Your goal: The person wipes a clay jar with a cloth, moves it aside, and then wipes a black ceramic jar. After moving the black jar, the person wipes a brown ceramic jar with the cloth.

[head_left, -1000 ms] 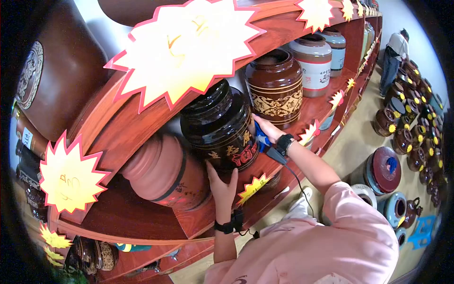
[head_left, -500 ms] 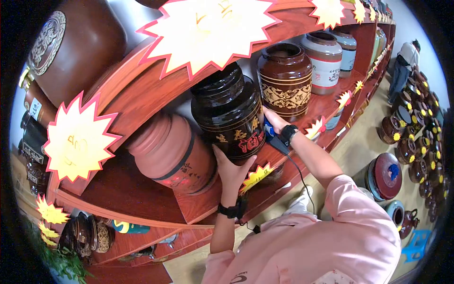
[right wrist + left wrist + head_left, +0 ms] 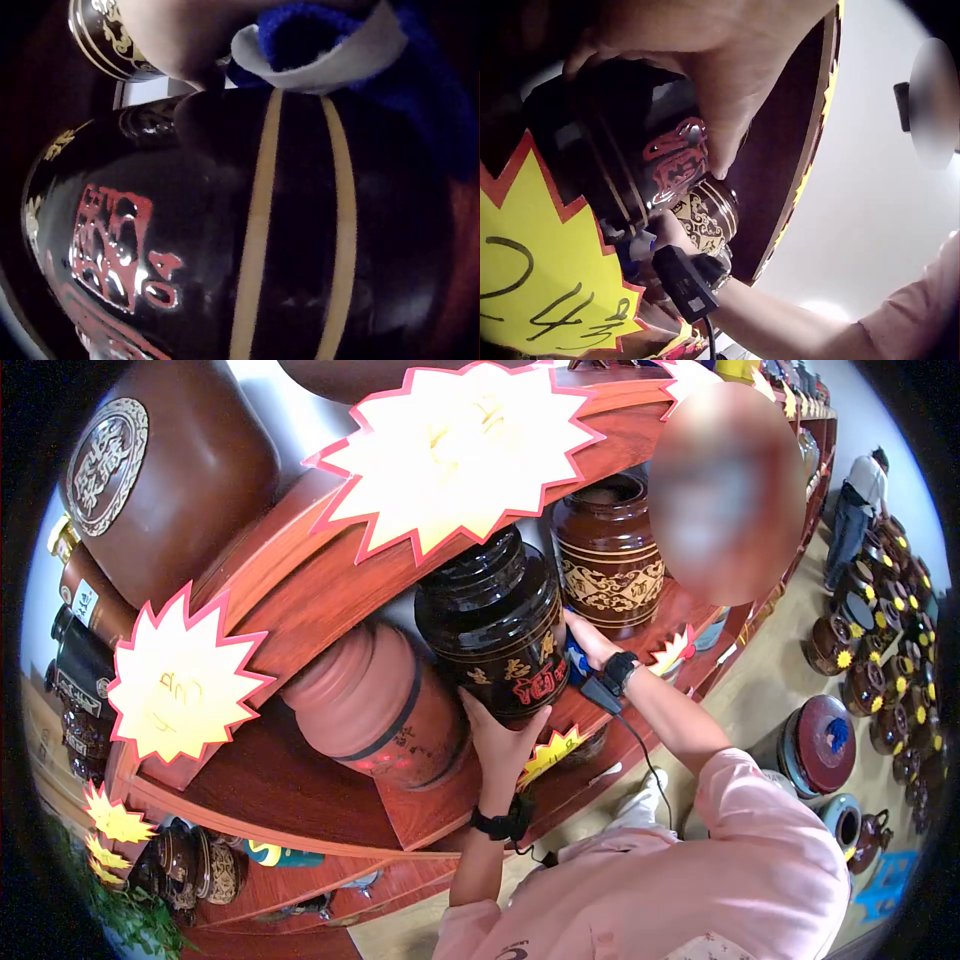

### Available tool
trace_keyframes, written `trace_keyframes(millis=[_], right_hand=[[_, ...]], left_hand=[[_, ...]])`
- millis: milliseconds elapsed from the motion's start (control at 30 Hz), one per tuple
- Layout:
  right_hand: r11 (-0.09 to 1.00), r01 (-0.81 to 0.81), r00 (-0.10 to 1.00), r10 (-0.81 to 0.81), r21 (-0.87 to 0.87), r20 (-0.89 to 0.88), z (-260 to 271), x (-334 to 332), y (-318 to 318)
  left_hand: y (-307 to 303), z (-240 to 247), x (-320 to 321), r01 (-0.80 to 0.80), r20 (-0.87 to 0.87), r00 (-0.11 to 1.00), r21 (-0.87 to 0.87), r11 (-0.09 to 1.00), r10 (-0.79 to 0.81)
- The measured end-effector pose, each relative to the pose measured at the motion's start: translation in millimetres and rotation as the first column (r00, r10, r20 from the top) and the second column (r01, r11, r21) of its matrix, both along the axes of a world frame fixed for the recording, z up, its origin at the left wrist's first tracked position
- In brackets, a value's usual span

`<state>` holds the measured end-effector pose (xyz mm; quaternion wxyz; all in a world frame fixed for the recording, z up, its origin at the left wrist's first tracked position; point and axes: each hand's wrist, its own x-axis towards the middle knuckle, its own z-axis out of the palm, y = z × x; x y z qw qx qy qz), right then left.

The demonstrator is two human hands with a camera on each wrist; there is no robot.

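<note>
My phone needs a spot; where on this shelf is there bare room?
Bare board lies between the pink jar and the shelf's front edge, reaching toward the left hand. Crowded: around the black jar, with pink jar and brown jar flanking it and the right hand at its side.

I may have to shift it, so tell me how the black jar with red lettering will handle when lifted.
The black jar looks like glazed ceramic, so probably rigid and heavy. Its glossy, rounded sides may be slippery. The brown patterned jar stands close, so a knock could chip it.
</note>
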<state>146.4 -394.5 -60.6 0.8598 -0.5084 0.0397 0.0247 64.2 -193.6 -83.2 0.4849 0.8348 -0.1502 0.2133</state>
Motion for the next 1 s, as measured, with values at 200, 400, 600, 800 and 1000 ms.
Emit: trace_keyframes(millis=[200,400,600,800,1000], right_hand=[[0.998,-0.017,0.999,0.02,-0.064,0.04,-19,13,-6],[0.998,-0.05,0.996,0.052,-0.031,0.074,-54,39,-11],[0.998,0.004,1.0,-0.003,-0.059,0.014,-67,42,-15],[0.99,0.13,0.985,-0.134,-0.046,-0.107,-32,1,0],[0.957,0.29,0.957,-0.29,0.017,0.009,-70,-18,7]], left_hand=[[-15,2,-6,-0.077,-0.069,0.994,0.05,0.996,0.08],[-23,-1,-10,-0.11,-0.11,0.987,0.052,0.993,0.115],[-23,12,1,-0.113,-0.098,0.989,0.012,0.994,0.114],[-11,3,30,-0.07,0.018,0.997,-0.074,0.995,0.072],[-10,-1,47,0.086,0.057,0.996,-0.316,0.945,-0.072]])
